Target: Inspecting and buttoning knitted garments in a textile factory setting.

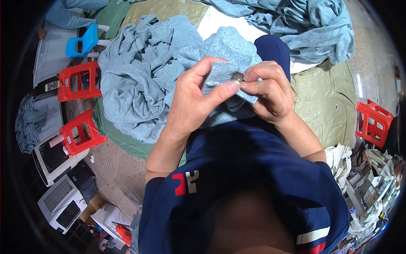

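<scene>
A blue-grey knitted cardigan point(230, 42) lies over my lap, its ribbed edge lifted up between my hands. On that edge sits a dark round button point(237, 77). My left hand point(190, 99) grips the ribbed fabric, thumb pressed against the button's lower side. From the right, my right hand point(272, 91) pinches at the button with thumb and forefinger, the other fingers curled behind. The fingertips partly cover the button and the cloth around it.
A heap of similar knitwear point(139, 80) lies to the left, and another pile point(317, 29) at the far right on white sheeting. Red stools point(78, 80) and a blue stool point(88, 41) stand left, another red stool point(374, 122) right. At the far left, a person's arm shows.
</scene>
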Demonstrator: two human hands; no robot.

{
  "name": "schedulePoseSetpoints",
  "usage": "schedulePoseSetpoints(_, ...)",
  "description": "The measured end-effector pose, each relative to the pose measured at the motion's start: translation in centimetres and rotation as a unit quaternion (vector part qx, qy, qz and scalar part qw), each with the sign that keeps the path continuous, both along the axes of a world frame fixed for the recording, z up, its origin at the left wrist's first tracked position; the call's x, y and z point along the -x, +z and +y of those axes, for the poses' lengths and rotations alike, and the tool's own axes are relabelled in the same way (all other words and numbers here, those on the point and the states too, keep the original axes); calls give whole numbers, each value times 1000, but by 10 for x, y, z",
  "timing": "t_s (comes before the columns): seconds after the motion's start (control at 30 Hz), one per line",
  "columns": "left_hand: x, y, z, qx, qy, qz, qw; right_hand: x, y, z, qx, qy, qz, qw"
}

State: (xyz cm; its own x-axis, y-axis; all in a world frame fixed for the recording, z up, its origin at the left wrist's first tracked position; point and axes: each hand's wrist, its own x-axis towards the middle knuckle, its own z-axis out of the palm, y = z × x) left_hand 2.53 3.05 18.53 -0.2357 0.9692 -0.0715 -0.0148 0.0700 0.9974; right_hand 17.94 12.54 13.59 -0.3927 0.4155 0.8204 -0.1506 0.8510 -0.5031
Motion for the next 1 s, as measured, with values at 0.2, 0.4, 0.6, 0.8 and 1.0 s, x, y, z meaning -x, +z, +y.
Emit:
schedulePoseSetpoints(0.2,14,-1,2,-103,-51,199,973,8,2,-2,202,108,-31,973)
schedulePoseSetpoints(0.4,20,-4,-6,-189,-107,305,927,10,4,-3,419,217,-136,871)
schedulePoseSetpoints(0.6,23,-18,-11,-264,-107,309,907,11,5,-4,374,224,-156,886)
schedulePoseSetpoints(0.8,24,-33,-4,-333,-94,343,873,12,-5,-8,278,196,-68,938)
schedulePoseSetpoints(1.0,13,-44,2,-375,-25,498,782,12,-21,-24,226,23,-55,972)
